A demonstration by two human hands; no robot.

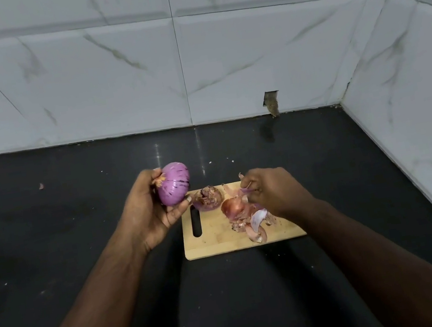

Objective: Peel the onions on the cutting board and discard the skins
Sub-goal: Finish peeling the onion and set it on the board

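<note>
A peeled purple onion [173,184] is held up in the left hand [150,212], fingers curled round it, lifted clear of the counter [66,243] and just off the left end of the cutting board [215,238]. Its root end is turned toward the palm, so its long axis runs roughly left to right.

The right hand [273,192] is lowered over the far right part of the board, and a strip of skin [246,189] is pinched in its fingertips. A heap of loose skins [252,224] lies on the board just beneath and beside that hand.

Two onions are left on the board: one half-stripped onion [208,198] at the far left corner, close under the left hand's fingertips, and a brown-skinned onion [233,207] beside it, touching the skin heap. The brown one is judged nearer the right hand, so the next pick-up is best reached from that side, while the peeled onion has first to be set down by the left.
</note>
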